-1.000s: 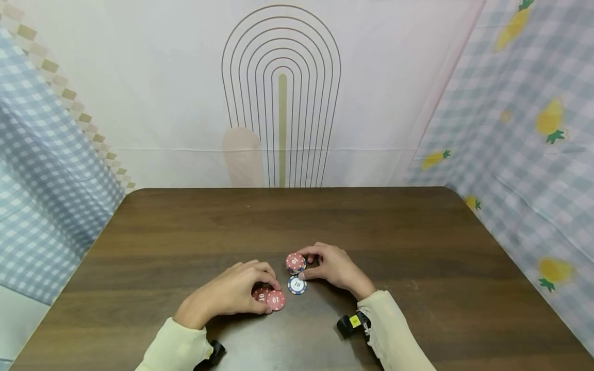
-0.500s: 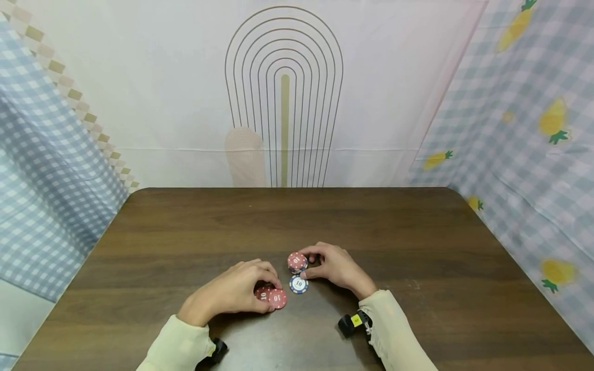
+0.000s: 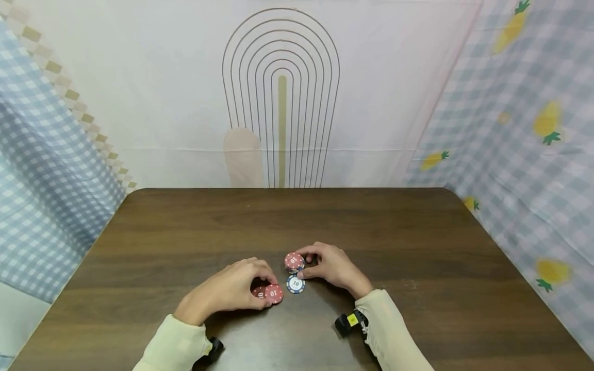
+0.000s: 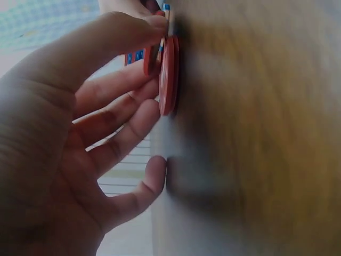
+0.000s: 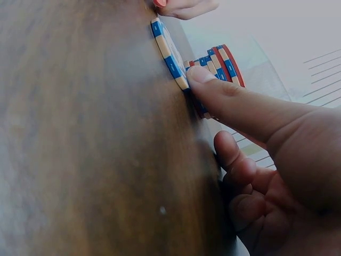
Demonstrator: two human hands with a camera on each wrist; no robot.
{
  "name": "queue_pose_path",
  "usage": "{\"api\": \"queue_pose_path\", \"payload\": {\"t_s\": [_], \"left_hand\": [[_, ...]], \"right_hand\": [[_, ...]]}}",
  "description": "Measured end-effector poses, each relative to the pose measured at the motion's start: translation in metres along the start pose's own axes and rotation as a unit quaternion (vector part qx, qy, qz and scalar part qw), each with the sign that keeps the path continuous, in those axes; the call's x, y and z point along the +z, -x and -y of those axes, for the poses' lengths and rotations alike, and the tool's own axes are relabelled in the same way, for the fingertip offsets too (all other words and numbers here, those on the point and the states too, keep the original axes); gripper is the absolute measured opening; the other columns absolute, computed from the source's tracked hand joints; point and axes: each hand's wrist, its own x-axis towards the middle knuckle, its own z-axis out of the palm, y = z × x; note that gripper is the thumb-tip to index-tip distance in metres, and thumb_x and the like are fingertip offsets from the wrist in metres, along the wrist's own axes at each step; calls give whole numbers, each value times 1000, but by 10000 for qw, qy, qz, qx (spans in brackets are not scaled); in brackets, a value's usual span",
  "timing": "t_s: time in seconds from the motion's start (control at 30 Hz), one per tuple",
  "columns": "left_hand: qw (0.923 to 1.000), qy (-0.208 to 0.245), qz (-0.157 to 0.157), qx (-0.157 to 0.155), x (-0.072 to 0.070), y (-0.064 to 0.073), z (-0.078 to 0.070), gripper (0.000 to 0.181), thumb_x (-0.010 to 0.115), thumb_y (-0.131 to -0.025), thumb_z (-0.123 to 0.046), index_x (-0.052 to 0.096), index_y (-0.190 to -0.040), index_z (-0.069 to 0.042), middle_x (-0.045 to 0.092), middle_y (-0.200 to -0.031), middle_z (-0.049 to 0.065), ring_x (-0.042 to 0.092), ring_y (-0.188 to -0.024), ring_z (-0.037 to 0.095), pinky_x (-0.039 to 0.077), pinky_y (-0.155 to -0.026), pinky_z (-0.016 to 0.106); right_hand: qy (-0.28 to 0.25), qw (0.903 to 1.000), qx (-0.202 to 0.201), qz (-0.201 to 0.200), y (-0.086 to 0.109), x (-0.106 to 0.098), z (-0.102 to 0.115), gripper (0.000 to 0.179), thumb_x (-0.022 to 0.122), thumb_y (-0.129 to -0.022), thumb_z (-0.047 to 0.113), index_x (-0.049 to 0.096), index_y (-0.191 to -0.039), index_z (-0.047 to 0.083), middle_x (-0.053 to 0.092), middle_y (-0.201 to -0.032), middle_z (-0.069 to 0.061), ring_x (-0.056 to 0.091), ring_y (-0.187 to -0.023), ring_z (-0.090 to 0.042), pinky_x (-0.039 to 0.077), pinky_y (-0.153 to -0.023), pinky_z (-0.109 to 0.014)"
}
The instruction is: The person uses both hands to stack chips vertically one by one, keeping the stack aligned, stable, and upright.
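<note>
– Where is the red chip [image 3: 274, 294]?
– Pinched by the left hand [image 3: 234, 286], about midway between side edges of the desk [image 3: 408, 226]; stack [image 3: 294, 262] held by the right hand [image 3: 335, 265].
– Likely light, stiff; best gripped by rims.

— Now, mid-width on your table [image 3: 371, 221], a stack of chips [image 3: 294, 262], with a single chip [image 3: 295, 285] just before it!
— Your right hand [image 3: 335, 266]?
— Right of the stack, beside the single chip too. Your left hand [image 3: 234, 287] is left of both, holding an upper chip [image 3: 274, 293] partly over a lower chip [image 3: 258, 292] further left!
— And behind the table, the wall cloth [image 3: 380, 93], with a left curtain [image 3: 51, 180] and right curtain [image 3: 510, 175] flanking it!
</note>
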Motion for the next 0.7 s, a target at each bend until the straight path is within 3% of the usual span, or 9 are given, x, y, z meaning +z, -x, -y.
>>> {"api": "queue_pose_path", "payload": {"t_s": [0.27,0.7], "left_hand": [[9997,-194,-179,-8,-6,-7,-1,24,85,-84,-30,78,-106,-26,69,-110,-16,63,-106,9,55,-93,40],[9984,-204,-421,-304,-16,-13,-3,29,85,-83,-30,78,-111,-23,71,-117,-9,64,-111,14,55,-96,43]], "right_hand": [[106,9999,57,-37,1,-2,2,45,93,-82,28,78,-124,26,59,-91,8,50,-78,-10,41,-72,-29],[82,10000,6,-38,1,1,3,44,93,-82,28,78,-123,25,59,-90,9,50,-78,-9,42,-72,-28]]}}
